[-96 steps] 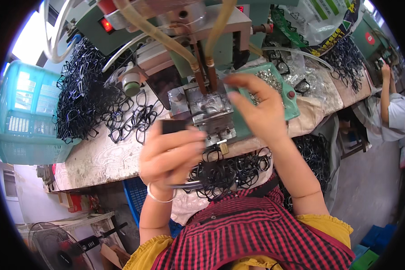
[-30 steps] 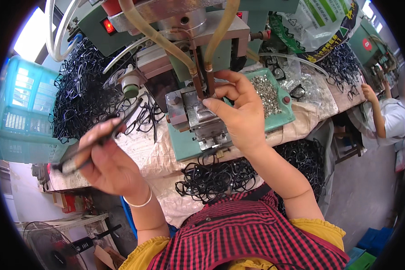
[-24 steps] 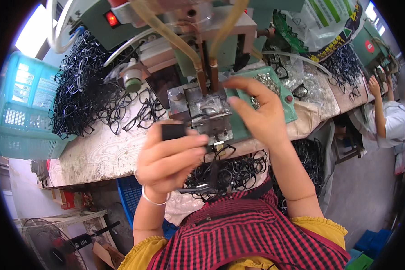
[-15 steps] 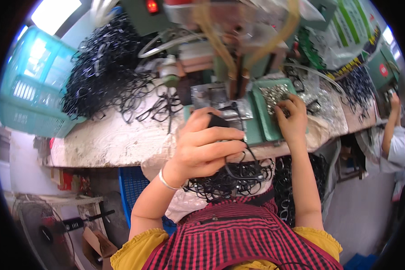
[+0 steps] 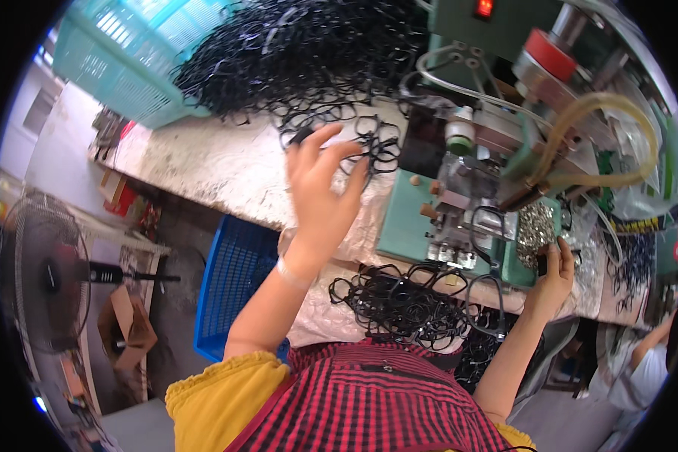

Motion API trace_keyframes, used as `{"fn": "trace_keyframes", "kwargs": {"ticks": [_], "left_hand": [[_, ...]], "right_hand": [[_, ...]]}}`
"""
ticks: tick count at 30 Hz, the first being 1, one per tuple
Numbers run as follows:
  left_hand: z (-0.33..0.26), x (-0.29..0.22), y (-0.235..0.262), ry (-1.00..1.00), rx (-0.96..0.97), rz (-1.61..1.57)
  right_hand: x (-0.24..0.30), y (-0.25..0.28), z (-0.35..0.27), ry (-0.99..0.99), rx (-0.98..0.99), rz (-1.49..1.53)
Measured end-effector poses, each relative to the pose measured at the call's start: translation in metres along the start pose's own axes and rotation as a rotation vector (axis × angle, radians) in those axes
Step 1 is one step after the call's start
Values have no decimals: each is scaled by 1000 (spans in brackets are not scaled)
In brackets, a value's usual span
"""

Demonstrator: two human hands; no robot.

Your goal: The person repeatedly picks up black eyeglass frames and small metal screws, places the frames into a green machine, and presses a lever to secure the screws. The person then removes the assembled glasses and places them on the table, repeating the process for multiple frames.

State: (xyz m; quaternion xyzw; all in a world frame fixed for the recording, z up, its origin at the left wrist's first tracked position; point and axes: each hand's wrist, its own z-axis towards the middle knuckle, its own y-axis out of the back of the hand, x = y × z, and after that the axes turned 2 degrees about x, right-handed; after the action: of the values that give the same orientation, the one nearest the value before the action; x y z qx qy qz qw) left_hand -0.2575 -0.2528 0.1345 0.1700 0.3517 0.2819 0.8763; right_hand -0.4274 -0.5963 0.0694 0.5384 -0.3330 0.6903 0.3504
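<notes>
My left hand [image 5: 320, 188] is raised over the worktable with its fingers apart, close to several loose black eyeglass frames [image 5: 384, 147]. Something black covers one of its fingertips. My right hand [image 5: 554, 279] is at the near right edge of a green tray [image 5: 517, 270] of small shiny metal pieces [image 5: 535, 226]. Its fingers are drawn together at the pieces; what they pinch, if anything, is hidden. Between the hands, one black eyeglass frame [image 5: 484, 290] rests at the bench machine [image 5: 459, 203], one rim hanging over the near side.
A large heap of black frames [image 5: 316, 45] lies at the back, beside a teal basket [image 5: 120, 75]. More frames [image 5: 407, 301] are piled at my lap. A blue crate [image 5: 233, 279] and a fan [image 5: 49, 271] stand left. Another person's arm [image 5: 655, 339] shows at far right.
My left hand has let go of the eyeglass frame, now at the machine, and moved left toward the loose frames. My right hand stays by the tray. The view has turned left.
</notes>
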Motion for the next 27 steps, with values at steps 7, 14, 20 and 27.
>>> {"fn": "trace_keyframes", "kwargs": {"ticks": [7,14,20,27], "left_hand": [[6,80,-89,91,343,401],[98,175,-73,464,271,396],[57,212,-65,346,386,433],[33,140,-49,-148,-63,444]], "right_hand": [[16,-32,10,36,87,-121],[11,-30,10,80,97,-146],[-4,29,-8,152,-8,-422],[82,-53,-19,461,308,-369]]}}
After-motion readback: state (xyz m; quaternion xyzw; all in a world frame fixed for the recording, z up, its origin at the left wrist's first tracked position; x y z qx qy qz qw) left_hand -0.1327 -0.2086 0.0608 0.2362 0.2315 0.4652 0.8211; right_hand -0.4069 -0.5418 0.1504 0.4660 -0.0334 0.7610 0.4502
